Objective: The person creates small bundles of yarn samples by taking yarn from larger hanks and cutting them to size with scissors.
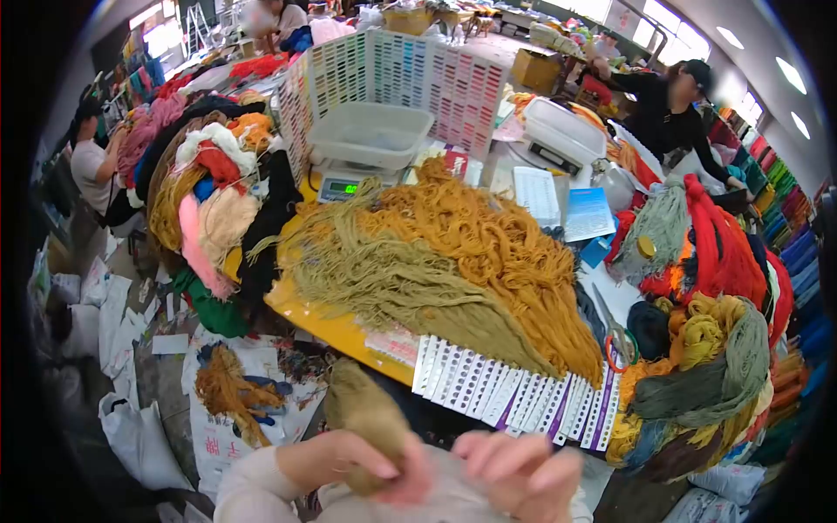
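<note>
My left hand [410,475] is closed around a hank of olive-brown yarn [359,403], low in front of my body. The hank rises past the fist toward the table. Beside it on the right is my right hand [527,475], its fingers loosely bent and apart, blurred by motion, with nothing visible in them. On the table ahead lie a heap of olive-green yarn [392,266] and a heap of mustard-orange yarn [497,235]. Between these heaps and my right hand, a row of thread sample cards [497,392] lines the table's front edge.
Scissors [615,327] lie right of the heaps. Behind stand a digital scale [349,187] with a plastic tub [370,135] and a folding colour chart [397,74]. Coloured yarn piles flank both sides. A person in black [667,113] works at right; others are farther off.
</note>
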